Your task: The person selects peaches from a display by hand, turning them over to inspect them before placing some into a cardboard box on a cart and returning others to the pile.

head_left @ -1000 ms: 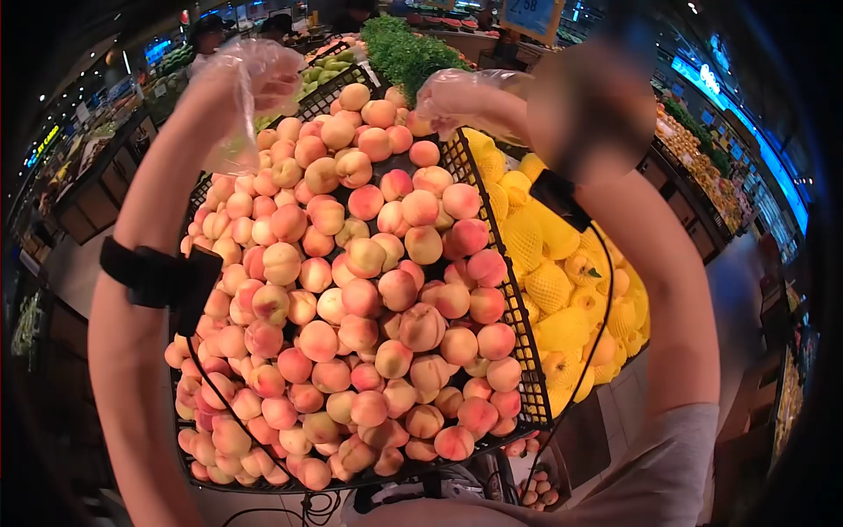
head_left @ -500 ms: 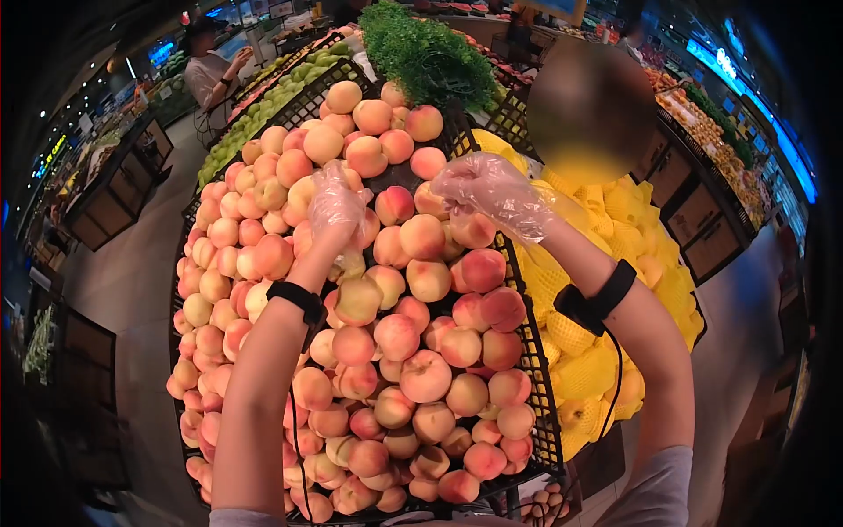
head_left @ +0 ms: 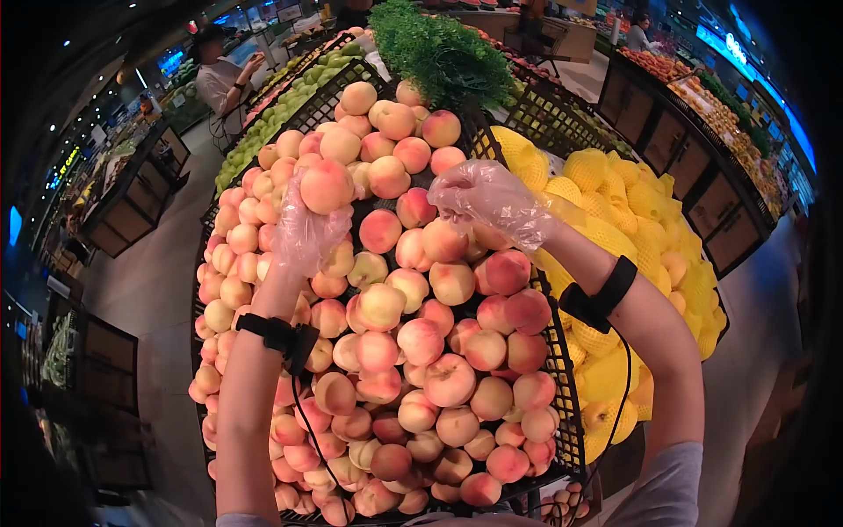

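My left hand [head_left: 307,233], in a clear plastic glove, is closed on a peach [head_left: 327,186] and holds it above the left part of the pile. My right hand [head_left: 492,200], gloved the same way, hovers over the right side of the pile with its fingers curled inward. Whatever its fingers may hold is hidden. Close below it lies another peach [head_left: 444,239]. Many pink and yellow peaches fill the black plastic crate [head_left: 569,413] beneath both hands. A dark patch of the crate's bottom shows between the hands.
Fruits in yellow foam nets [head_left: 615,228] are heaped right of the crate. Curly green leaves [head_left: 439,61] stand at the back, with green fruit [head_left: 281,114] behind left. A person [head_left: 219,79] stands far left. Black straps with cables [head_left: 625,369] circle both wrists.
My left hand has lifted a peach off the pile and turned so the peach faces up. My right hand stays curled in nearly the same place. The view has shifted slightly.
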A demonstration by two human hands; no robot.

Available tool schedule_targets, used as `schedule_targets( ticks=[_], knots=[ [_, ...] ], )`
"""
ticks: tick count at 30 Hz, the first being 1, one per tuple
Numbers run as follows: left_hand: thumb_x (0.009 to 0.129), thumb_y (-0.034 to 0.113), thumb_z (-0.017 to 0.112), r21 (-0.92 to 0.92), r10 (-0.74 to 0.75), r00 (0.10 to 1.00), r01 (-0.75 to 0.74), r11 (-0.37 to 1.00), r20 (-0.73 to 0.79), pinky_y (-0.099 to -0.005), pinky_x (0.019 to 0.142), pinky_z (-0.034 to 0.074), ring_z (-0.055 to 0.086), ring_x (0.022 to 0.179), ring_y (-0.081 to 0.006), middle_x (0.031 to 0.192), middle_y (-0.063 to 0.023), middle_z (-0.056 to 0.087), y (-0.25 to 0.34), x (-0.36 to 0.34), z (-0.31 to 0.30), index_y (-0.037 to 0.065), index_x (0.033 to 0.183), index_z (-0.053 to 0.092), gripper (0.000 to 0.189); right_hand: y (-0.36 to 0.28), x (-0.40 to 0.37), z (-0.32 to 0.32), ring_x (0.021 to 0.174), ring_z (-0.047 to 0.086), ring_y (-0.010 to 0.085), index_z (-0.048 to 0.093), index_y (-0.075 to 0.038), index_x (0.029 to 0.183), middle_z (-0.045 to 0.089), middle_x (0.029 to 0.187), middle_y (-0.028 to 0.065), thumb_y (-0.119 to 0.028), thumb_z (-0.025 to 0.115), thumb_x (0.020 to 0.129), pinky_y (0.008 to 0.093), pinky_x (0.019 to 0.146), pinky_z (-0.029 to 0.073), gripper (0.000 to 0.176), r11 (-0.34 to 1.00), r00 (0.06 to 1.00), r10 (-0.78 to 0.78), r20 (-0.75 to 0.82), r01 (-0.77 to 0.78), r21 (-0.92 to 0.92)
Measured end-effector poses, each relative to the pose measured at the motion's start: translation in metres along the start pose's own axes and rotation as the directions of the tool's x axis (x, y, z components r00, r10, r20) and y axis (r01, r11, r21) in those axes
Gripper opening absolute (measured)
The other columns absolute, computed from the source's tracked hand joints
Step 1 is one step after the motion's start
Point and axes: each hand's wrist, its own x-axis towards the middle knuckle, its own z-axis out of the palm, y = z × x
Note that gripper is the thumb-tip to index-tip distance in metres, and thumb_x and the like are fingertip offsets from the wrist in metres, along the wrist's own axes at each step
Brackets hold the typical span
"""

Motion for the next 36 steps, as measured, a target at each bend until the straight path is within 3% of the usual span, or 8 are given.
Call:
schedule_targets(
  ticks=[5,9,12,14,16,23,28,36],
  knots=[
    [0.090,0.022,0.069,-0.005,-0.032,0.993,0.033,0.999,0.112,-0.0332,0.072,0.054,0.065,0.085,-0.0210,0.108,-0.0105,0.064,-0.005,-0.016,-0.009,0.003,0.129,0.051,0.047,-0.021,-0.003,0.014,0.087,0.062,0.0093,0.071,-0.003,0.102,0.068,0.094,0.0023,-0.011,0.067,0.092,0.0284,0.079,0.050,0.013,0.978,0.994,-0.069,0.083,0.084,-0.191],
    [0.091,0.019,0.068,0.045,-0.049,0.977,0.040,0.998,0.208,-0.0321,0.073,0.054,0.064,0.086,-0.0191,0.108,-0.0089,0.064,-0.012,-0.025,-0.009,0.003,0.129,0.052,0.044,-0.027,0.003,0.035,0.090,0.062,0.0143,0.062,-0.006,0.127,0.068,0.104,0.0055,-0.011,0.070,0.090,0.0318,0.083,0.051,0.038,0.881,0.898,-0.429,0.096,0.439,-0.175],
    [0.092,0.016,0.067,0.104,-0.059,0.959,0.031,0.994,0.277,-0.0313,0.074,0.054,0.063,0.087,-0.0176,0.108,-0.0077,0.064,-0.017,-0.030,-0.009,0.003,0.129,0.053,0.042,-0.029,0.006,0.045,0.103,0.061,0.0148,0.050,-0.014,0.146,0.062,0.122,0.0085,-0.011,0.072,0.087,0.0297,0.082,0.053,0.062,0.963,0.954,-0.263,0.147,0.249,0.105],
    [0.093,0.015,0.067,0.145,-0.065,0.947,0.020,0.989,0.315,-0.0308,0.075,0.053,0.063,0.088,-0.0167,0.107,-0.0069,0.064,-0.021,-0.031,-0.010,0.003,0.129,0.053,0.041,-0.034,0.007,0.047,0.098,0.063,0.0203,0.052,-0.014,0.143,0.065,0.118,0.0101,-0.019,0.077,0.084,0.0342,0.084,0.052,0.064,0.850,0.940,-0.329,0.089,0.336,-0.405],
    [0.093,0.013,0.066,0.166,-0.073,0.935,0.016,0.986,0.346,-0.0303,0.075,0.053,0.062,0.089,-0.0157,0.107,-0.0061,0.064,-0.024,-0.033,-0.010,0.003,0.129,0.053,0.040,-0.041,0.006,0.051,0.098,0.063,0.0200,0.052,-0.014,0.143,0.065,0.118,0.0092,-0.020,0.077,0.084,0.0344,0.084,0.052,0.064,0.812,0.956,-0.283,0.079,0.283,-0.511],
    [0.095,0.007,0.065,0.219,-0.096,0.914,0.009,0.976,0.393,-0.0284,0.078,0.052,0.061,0.092,-0.0124,0.106,-0.0033,0.063,-0.029,-0.036,-0.012,0.004,0.129,0.054,0.036,-0.037,-0.007,0.058,0.110,0.060,0.0200,0.052,-0.012,0.142,0.063,0.125,0.0094,-0.031,0.075,0.088,0.0343,0.092,0.049,0.062,0.971,0.997,-0.076,0.023,0.079,-0.226],
    [0.097,0.009,0.061,0.189,-0.017,0.906,-0.070,0.979,0.424,-0.0278,0.078,0.052,0.060,0.092,-0.0131,0.108,-0.0048,0.061,-0.026,-0.042,0.002,0.005,0.136,0.050,0.041,-0.015,-0.001,0.041,0.117,0.057,0.0183,0.052,-0.006,0.140,0.060,0.130,0.0054,-0.032,0.061,0.100,0.0340,0.100,0.046,0.049,0.867,0.972,0.080,0.221,-0.177,0.466],
    [0.103,0.019,0.054,0.232,-0.017,0.924,-0.078,0.970,0.383,-0.0290,0.084,0.054,0.062,0.101,-0.0166,0.119,-0.0086,0.060,-0.015,-0.055,0.027,0.005,0.142,0.045,0.043,-0.012,-0.012,0.032,0.119,0.057,0.0173,0.054,-0.006,0.140,0.060,0.132,0.0056,-0.028,0.060,0.101,0.0330,0.100,0.047,0.045,0.930,0.980,-0.047,0.194,-0.028,0.366]
  ],
)
